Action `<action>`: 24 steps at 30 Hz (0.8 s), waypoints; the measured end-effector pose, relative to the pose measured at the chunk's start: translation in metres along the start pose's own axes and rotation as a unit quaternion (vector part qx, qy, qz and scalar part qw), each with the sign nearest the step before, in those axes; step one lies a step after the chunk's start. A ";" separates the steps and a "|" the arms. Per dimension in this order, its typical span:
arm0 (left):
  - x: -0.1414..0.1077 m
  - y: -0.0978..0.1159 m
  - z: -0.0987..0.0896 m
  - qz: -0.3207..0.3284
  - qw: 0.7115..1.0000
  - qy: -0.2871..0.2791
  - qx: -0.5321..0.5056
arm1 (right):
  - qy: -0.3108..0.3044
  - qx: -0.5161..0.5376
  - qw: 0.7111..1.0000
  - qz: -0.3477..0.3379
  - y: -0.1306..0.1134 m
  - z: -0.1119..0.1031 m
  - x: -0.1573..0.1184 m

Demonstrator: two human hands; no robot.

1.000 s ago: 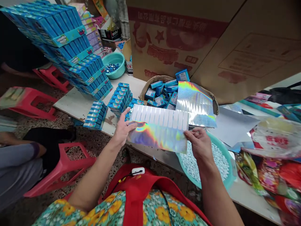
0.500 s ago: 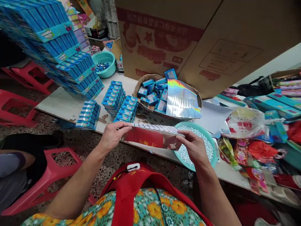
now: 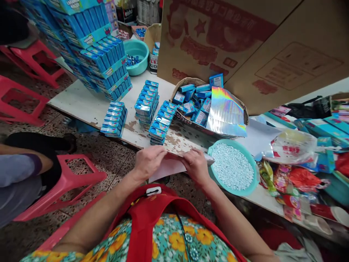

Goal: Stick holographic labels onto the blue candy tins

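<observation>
At the table's front edge, my left hand [image 3: 149,161] is closed on the left part of a folded card sheet [image 3: 170,168], whose pale face hangs below the fingers. My right hand [image 3: 196,165] grips the same sheet farther right, and a silvery end sticks out past its fingers. Just beyond the hands stand rows of small blue boxes [image 3: 161,122]. Right of my right hand is a turquoise basin [image 3: 256,178] full of small white pellets [image 3: 233,167]. An open carton [image 3: 182,118] behind holds loose blue boxes, with a shiny holographic sheet [image 3: 226,112] over its right side.
Tall stacks of blue box packs [image 3: 106,60] stand at the back left, beside a turquoise bowl [image 3: 143,65]. A large brown carton [image 3: 218,43] blocks the back. Bags and wrappers [image 3: 294,147] crowd the right. A seated person's arm [image 3: 24,160] shows left, near red stools [image 3: 73,178].
Both hands have come closer together and the sheet has turned, so its pale face shows below them instead of the red shiny one. The view has shifted, moving the table's things rightward.
</observation>
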State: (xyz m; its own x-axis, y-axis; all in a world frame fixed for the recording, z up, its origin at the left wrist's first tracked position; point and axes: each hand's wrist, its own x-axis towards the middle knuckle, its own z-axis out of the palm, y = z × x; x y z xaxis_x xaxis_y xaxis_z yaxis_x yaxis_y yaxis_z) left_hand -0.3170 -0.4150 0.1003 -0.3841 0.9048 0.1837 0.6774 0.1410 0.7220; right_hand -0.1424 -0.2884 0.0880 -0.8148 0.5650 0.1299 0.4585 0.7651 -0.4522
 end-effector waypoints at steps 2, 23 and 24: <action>-0.012 -0.031 -0.008 -0.039 0.999 0.030 -0.002 | -0.010 -0.012 1.000 0.008 0.022 0.009 -0.008; 0.042 -0.179 0.062 -0.182 0.956 -0.083 -0.216 | -0.121 -0.032 0.992 0.027 0.109 0.070 0.007; 0.051 -0.176 0.069 -0.182 0.949 -0.081 -0.244 | -0.120 -0.030 0.992 0.010 0.111 0.072 0.018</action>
State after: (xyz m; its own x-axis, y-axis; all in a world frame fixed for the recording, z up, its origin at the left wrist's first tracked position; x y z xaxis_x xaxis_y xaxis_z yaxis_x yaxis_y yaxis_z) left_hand -0.4120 -0.3661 -0.0632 -0.4087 0.8871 -0.2144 0.1311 0.2895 0.9481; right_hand -0.1320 -0.2160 -0.0233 -0.8630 0.4960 -0.0957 0.4899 0.7756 -0.3981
